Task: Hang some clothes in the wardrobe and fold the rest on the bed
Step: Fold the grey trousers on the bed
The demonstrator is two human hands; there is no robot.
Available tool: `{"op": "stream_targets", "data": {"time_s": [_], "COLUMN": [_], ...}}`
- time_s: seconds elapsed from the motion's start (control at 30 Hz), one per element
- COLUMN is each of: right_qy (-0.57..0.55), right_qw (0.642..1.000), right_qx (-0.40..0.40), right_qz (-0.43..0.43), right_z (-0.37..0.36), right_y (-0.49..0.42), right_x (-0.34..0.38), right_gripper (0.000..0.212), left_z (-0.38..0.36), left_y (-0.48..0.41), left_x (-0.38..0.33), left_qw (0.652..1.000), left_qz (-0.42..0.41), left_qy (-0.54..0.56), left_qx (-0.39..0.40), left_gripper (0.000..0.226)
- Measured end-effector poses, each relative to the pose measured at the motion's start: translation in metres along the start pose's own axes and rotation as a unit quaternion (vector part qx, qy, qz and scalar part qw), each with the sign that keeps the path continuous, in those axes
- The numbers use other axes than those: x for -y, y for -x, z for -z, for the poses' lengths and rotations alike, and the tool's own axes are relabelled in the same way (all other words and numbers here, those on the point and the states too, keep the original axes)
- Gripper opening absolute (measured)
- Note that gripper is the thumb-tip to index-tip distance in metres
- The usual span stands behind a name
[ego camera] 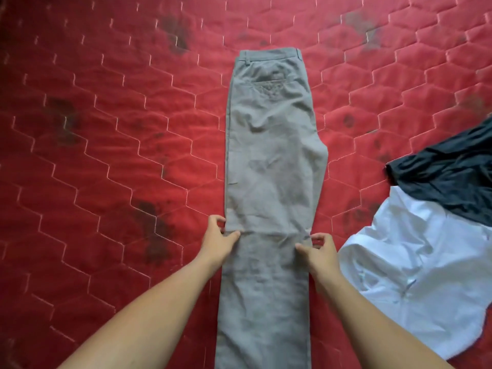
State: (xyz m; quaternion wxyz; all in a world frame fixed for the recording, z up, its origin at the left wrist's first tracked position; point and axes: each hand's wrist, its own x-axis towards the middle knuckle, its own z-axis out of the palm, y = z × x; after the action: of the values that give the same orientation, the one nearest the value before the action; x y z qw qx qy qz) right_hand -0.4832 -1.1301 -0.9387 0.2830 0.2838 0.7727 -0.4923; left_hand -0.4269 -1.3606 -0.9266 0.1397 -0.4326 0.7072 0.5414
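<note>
On the head view I see the grey trousers (271, 155) lying flat along the red quilted bed (106, 129), waistband at the far end. The left hand (218, 238) pinches their left edge and the right hand (323, 251) pinches their right edge. To the right, a dark garment (452, 182) overlaps a white garment (412, 262).

Red quilted mattress (106, 155) spans whole bg, w/ pale hexagon stitching & dark smudgy stains in several spots. Light soft & even, slight sheen on fabric.
</note>
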Motion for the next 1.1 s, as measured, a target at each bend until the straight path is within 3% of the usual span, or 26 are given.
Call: {"op": "stream_targets", "data": {"time_s": [0.23, 0.47, 0.57, 0.7, 0.93, 1.1], "right_qy": [-0.049, 0.080, 0.158, 0.224, 0.136, 0.142], "right_qw": [0.997, 0.986, 0.967, 0.952, 0.934, 0.950], "right_qx": [0.051, 0.074, 0.125, 0.207, 0.305, 0.238], "right_qz": [-0.002, 0.125, 0.155, 0.039, -0.125, -0.147], "right_z": [0.007, 0.017, 0.022, 0.029, 0.054, 0.057], "right_y": [0.013, 0.055, 0.069, 0.084, 0.133, 0.155], "right_x": [-0.021, -0.047, -0.069, -0.116, -0.169, -0.165], "right_gripper": [0.026, 0.059, 0.050, 0.023, 0.016, 0.008], "left_z": [0.005, 0.010, 0.013, 0.015, 0.018, 0.021], "left_y": [0.014, 0.060, 0.086, 0.120, 0.166, 0.174], "left_x": [0.010, 0.053, 0.078, 0.118, 0.166, 0.166], "left_qw": [0.996, 0.969, 0.959, 0.941, 0.909, 0.927], "left_qz": [0.049, 0.155, 0.184, 0.222, 0.259, 0.214], "left_qy": [0.039, 0.053, 0.038, 0.022, -0.004, -0.040], "left_qx": [0.064, 0.183, 0.214, 0.255, 0.328, 0.306], "left_gripper": [0.018, 0.020, 0.021, 0.021, 0.024, 0.012]}}
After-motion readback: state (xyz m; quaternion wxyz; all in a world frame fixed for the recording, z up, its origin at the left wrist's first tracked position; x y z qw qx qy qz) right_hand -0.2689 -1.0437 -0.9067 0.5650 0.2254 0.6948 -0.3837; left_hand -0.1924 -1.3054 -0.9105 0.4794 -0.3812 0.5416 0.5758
